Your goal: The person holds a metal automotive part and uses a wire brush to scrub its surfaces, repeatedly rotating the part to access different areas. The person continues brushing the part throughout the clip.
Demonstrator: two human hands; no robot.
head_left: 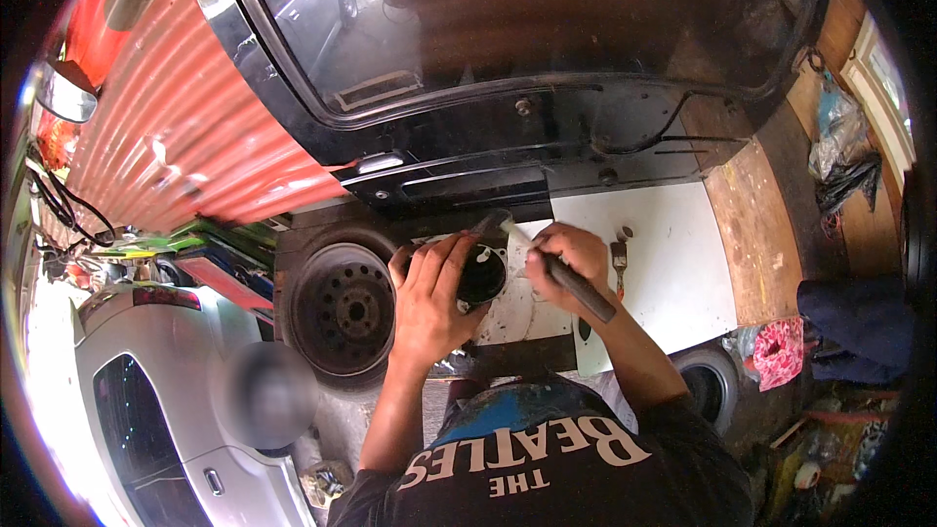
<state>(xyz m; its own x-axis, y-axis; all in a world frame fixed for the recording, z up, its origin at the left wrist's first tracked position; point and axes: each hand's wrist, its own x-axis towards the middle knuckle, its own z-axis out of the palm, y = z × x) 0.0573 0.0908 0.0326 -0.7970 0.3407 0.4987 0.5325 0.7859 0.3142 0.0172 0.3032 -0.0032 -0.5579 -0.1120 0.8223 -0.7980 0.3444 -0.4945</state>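
My left hand [429,288] is closed around the side of a black round, hollow part [482,275], with the thumb at its near edge and the fingers over its far left. The opening of this part faces up, and a small pale spot shows at its rim. My right hand [568,262] grips a hammer [586,295] with a thick dark handle and a pale shaft. The blurred dark head is just beyond the far rim of the round part; whether they touch, I cannot tell. A small paintbrush [619,254] lies right of my right hand.
A white sheet [673,244] covers much of the bench, beside bare wood [756,224]. Left of my hands is a steel wheel [327,317]. A black vehicle panel with a window [468,127] stands behind the bench. A silver car [161,371] is at left; a tyre [708,385] sits low right.
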